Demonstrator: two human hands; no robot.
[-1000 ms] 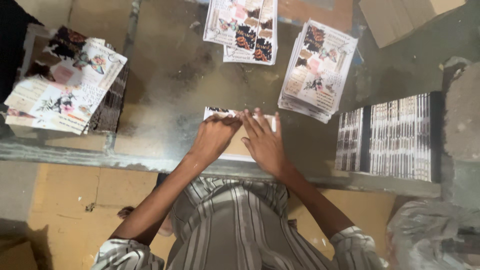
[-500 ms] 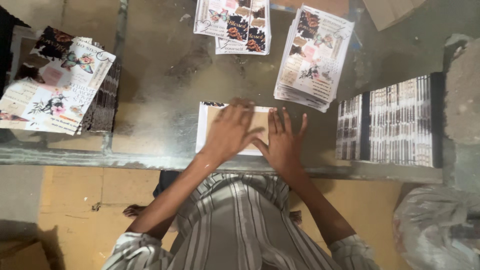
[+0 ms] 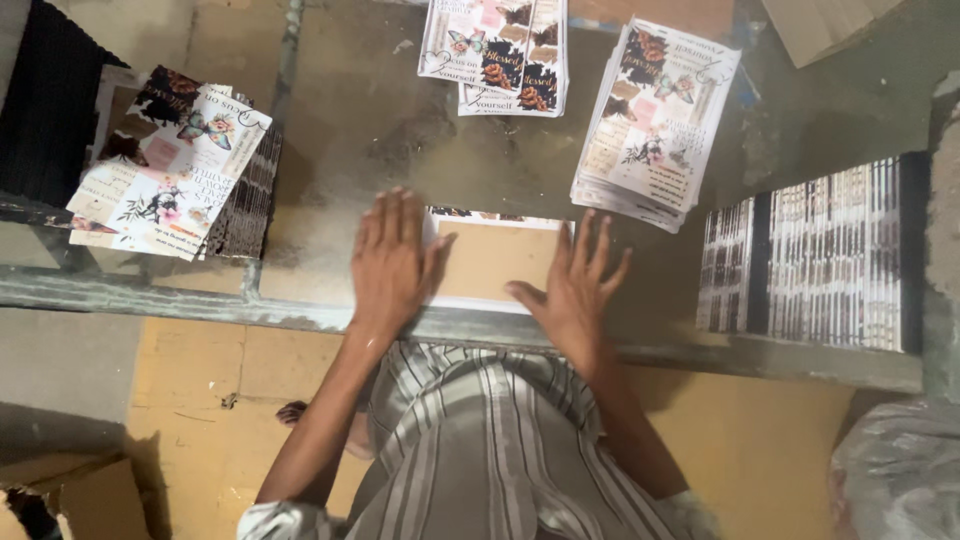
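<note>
1. Your left hand (image 3: 393,258) lies flat, palm down, fingers together and stretched out, on the left edge of the tan card (image 3: 497,262).
2. Your right hand (image 3: 573,290) lies flat too, fingers spread wide, on the card's right edge; neither hand grips anything.
3. The card sits on the grey table (image 3: 360,130) just at its near edge, between your hands, with a printed sheet showing under its far side.
4. To your left, a stack of printed sheets (image 3: 165,170) rests tilted on a dark pile.
5. Ahead lie two more stacks (image 3: 495,50), and a fanned stack (image 3: 655,120) sits near your right hand.
6. Far right stands a row of striped booklets (image 3: 815,255).
</note>
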